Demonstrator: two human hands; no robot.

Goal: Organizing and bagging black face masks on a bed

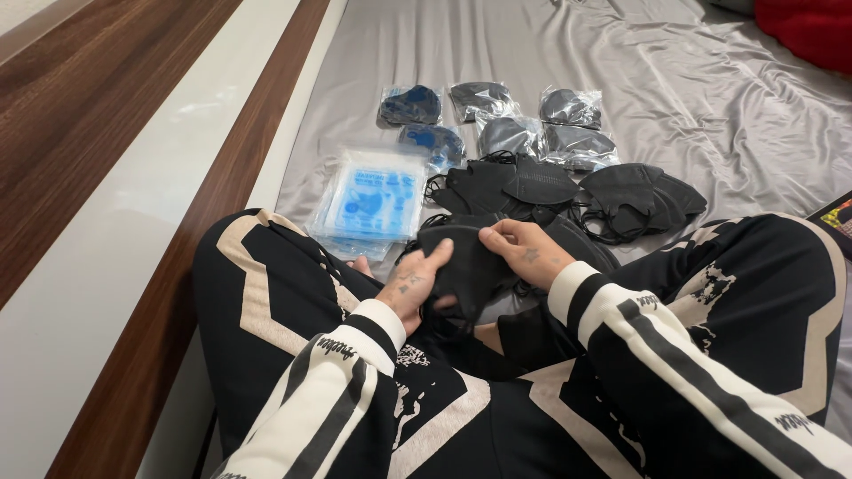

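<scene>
Fingers of the left hand are closing around the lower left of a black face mask, thumb lying across its front. The right hand is pinching the mask's upper right edge between thumb and fingers. The mask is sitting folded flat between both hands, above the person's lap, its long axis running from lower right to upper left, with the rounded top edge turning toward the far end of the bed. Its ear loops are hanging down toward the lap, partly hidden.

Just beyond the hands, a loose heap of black masks is spreading across the grey sheet, touching the held mask's far side as far as can be told. Left of the heap, a stack of clear empty wrappers with blue print is lying close to the bed's left edge, where a pale ledge and wooden boards are running alongside. Farther out, several wrapped masks are lying in two loose rows. Open sheet is stretching beyond those rows and off to the right, up to a red cushion at the far right corner. The person's knees are hemming in the near side on both flanks.
</scene>
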